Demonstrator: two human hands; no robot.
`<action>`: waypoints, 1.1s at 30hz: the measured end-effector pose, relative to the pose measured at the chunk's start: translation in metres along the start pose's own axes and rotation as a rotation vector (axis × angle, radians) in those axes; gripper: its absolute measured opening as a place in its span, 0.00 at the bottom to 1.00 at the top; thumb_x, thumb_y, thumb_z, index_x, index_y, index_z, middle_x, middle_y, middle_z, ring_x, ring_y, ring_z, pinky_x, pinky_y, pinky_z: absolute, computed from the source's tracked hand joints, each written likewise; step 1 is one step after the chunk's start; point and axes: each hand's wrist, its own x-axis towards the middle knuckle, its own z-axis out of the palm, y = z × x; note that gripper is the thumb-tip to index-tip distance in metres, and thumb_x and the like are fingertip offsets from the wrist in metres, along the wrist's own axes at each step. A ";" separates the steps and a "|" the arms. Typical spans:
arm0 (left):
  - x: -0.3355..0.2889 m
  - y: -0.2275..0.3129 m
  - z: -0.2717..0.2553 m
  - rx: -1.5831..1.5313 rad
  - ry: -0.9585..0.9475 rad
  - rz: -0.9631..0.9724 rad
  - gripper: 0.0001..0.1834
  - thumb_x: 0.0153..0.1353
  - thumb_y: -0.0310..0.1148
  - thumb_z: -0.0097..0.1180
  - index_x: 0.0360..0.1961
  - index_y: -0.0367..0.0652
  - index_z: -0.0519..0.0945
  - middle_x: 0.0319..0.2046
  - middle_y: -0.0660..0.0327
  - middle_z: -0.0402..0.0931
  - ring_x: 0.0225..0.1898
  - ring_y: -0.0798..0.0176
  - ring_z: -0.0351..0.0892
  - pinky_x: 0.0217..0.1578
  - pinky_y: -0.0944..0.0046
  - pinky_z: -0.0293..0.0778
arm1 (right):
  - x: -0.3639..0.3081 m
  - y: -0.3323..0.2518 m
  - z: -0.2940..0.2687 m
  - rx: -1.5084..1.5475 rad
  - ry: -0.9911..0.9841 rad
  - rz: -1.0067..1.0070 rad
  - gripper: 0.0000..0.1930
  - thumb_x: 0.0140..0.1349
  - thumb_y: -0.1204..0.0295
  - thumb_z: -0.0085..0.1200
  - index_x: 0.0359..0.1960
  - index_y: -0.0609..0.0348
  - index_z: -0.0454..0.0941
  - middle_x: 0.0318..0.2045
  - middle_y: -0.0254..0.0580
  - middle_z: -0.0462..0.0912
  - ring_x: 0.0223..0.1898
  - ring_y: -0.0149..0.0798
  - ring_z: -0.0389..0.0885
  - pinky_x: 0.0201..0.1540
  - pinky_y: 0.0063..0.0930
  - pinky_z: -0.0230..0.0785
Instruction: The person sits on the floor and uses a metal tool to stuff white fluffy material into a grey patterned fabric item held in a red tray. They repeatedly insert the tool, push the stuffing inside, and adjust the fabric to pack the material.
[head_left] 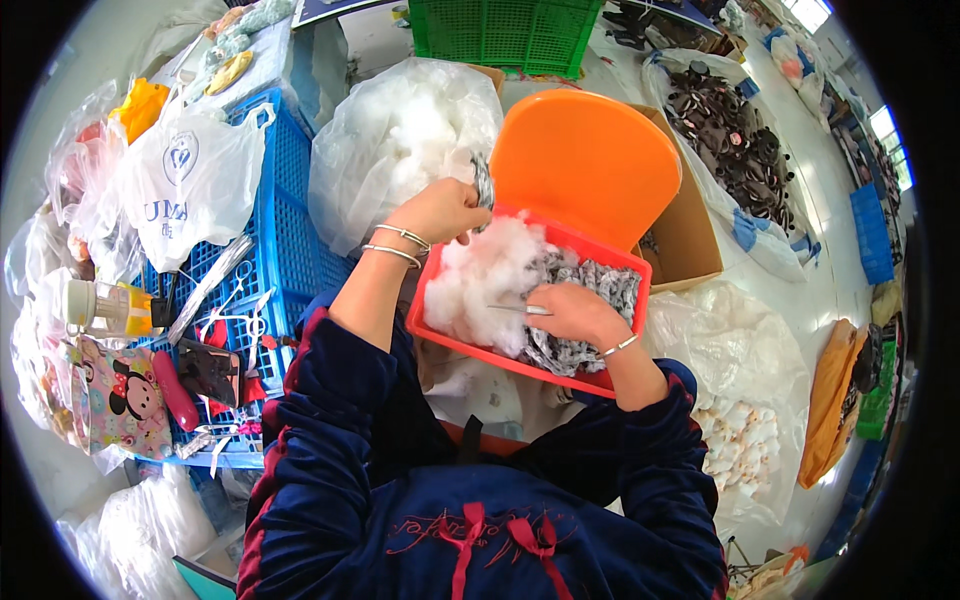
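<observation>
A red bin [645, 300] in front of me holds white fluffy stuffing [480, 280] on its left side and grey mottled plush pieces [600, 285] on its right. Above the bin's left rim, my left hand [440, 212] is closed round a small grey plush piece [483, 180]. My right hand [580, 315] lies low over the grey pieces with its fingers closed on a thin metal tool [508, 308]. The tool points left across the stuffing; its exact kind I cannot make out.
An orange stool seat [590, 160] stands behind the bin, beside a cardboard box [690, 240]. Left are a bag of stuffing [400, 130] and a blue crate [320, 250] with a phone [210, 372] and scissors [255, 318]. Right is a bag of white pieces [740, 440].
</observation>
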 end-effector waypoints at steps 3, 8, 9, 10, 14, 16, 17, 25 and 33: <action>0.012 -0.017 0.013 0.095 -0.050 -0.042 0.18 0.56 0.41 0.58 0.29 0.33 0.81 0.20 0.58 0.79 0.25 0.64 0.83 0.26 0.66 0.74 | -0.001 0.004 0.000 0.050 -0.015 -0.039 0.12 0.60 0.63 0.55 0.37 0.60 0.80 0.36 0.44 0.81 0.38 0.51 0.80 0.42 0.41 0.72; 0.007 -0.014 0.025 -0.035 -0.014 0.015 0.17 0.57 0.43 0.58 0.30 0.36 0.82 0.19 0.60 0.79 0.23 0.67 0.80 0.23 0.68 0.71 | -0.015 0.012 -0.030 0.493 0.113 0.038 0.10 0.66 0.68 0.55 0.43 0.61 0.80 0.33 0.32 0.81 0.38 0.25 0.77 0.42 0.22 0.70; 0.001 -0.005 0.025 -0.005 -0.098 -0.003 0.17 0.57 0.43 0.58 0.30 0.37 0.83 0.19 0.60 0.78 0.22 0.68 0.79 0.22 0.69 0.71 | -0.019 0.010 -0.035 0.652 0.234 0.065 0.10 0.66 0.68 0.54 0.43 0.62 0.80 0.31 0.30 0.80 0.37 0.24 0.76 0.42 0.21 0.69; -0.004 0.003 0.025 0.025 -0.181 -0.023 0.16 0.57 0.43 0.58 0.30 0.38 0.83 0.19 0.61 0.78 0.22 0.68 0.78 0.22 0.69 0.70 | -0.022 0.008 -0.038 0.810 0.357 0.092 0.10 0.67 0.68 0.53 0.43 0.62 0.80 0.30 0.28 0.79 0.37 0.24 0.76 0.42 0.21 0.69; -0.004 -0.005 0.045 0.113 -0.310 -0.021 0.17 0.57 0.45 0.60 0.27 0.38 0.82 0.18 0.63 0.76 0.19 0.71 0.74 0.22 0.69 0.68 | -0.023 0.010 -0.051 0.949 0.601 0.131 0.11 0.69 0.66 0.51 0.39 0.63 0.78 0.27 0.25 0.76 0.31 0.22 0.72 0.35 0.19 0.66; -0.001 -0.010 0.050 0.050 -0.182 0.008 0.18 0.56 0.45 0.60 0.25 0.38 0.80 0.18 0.65 0.75 0.18 0.72 0.72 0.23 0.68 0.69 | -0.025 0.002 -0.060 0.917 0.610 0.198 0.11 0.69 0.66 0.51 0.39 0.62 0.78 0.25 0.25 0.75 0.30 0.21 0.71 0.33 0.18 0.65; 0.000 -0.006 0.050 -0.018 -0.086 0.045 0.18 0.56 0.45 0.60 0.24 0.38 0.80 0.17 0.64 0.75 0.18 0.72 0.72 0.23 0.68 0.69 | -0.025 0.004 -0.060 0.919 0.627 0.199 0.11 0.69 0.65 0.51 0.39 0.62 0.78 0.25 0.24 0.74 0.29 0.20 0.71 0.33 0.17 0.65; 0.035 -0.031 0.052 -0.139 -0.011 -0.125 0.18 0.61 0.44 0.56 0.33 0.36 0.79 0.24 0.59 0.79 0.25 0.65 0.82 0.23 0.67 0.74 | -0.007 0.018 -0.040 0.892 0.746 0.167 0.11 0.68 0.66 0.52 0.41 0.63 0.78 0.28 0.26 0.76 0.29 0.21 0.71 0.34 0.18 0.66; 0.039 -0.027 0.061 -0.340 -0.143 -0.261 0.18 0.65 0.43 0.50 0.41 0.37 0.79 0.36 0.60 0.80 0.36 0.64 0.84 0.30 0.66 0.77 | 0.031 0.019 -0.026 0.765 0.586 0.190 0.28 0.55 0.62 0.67 0.52 0.65 0.73 0.41 0.41 0.80 0.43 0.30 0.78 0.45 0.27 0.71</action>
